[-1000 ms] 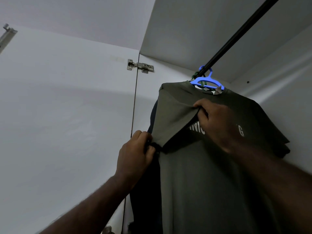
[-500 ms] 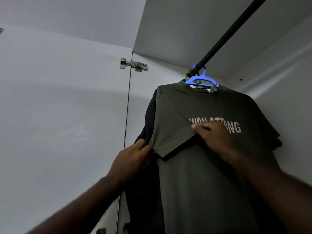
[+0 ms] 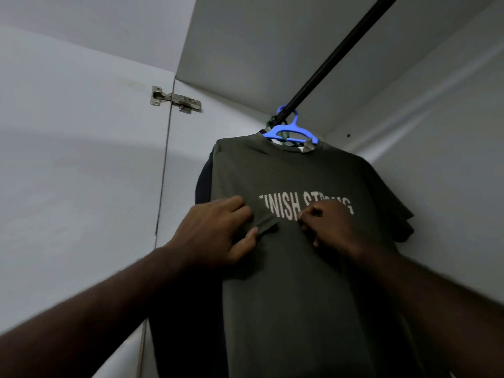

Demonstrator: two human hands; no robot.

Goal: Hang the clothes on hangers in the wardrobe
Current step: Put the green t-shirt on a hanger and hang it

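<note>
A dark olive T-shirt (image 3: pixel 294 282) with white lettering hangs on a blue hanger (image 3: pixel 290 130) from the black wardrobe rail (image 3: pixel 335 58). My left hand (image 3: pixel 215 233) pinches the hem of the shirt's left sleeve, folded over the chest. My right hand (image 3: pixel 332 225) rests on the chest over the lettering, fingers curled against the fabric; whether it grips cloth is unclear. A darker garment (image 3: pixel 203 181) hangs behind the shirt, on a green hanger (image 3: pixel 270 122) that is mostly hidden.
The open white wardrobe door (image 3: pixel 76 173) stands at the left, with a metal hinge (image 3: pixel 176 100) near its top. The wardrobe's back wall (image 3: pixel 436 132) runs along the right, close behind the shirt. The white top panel (image 3: pixel 259 50) is overhead.
My left hand has carried the sleeve hem right, onto the chest. My right hand has let go of the sleeve and dropped lower on the lettering. The sleeve lies flatter now.
</note>
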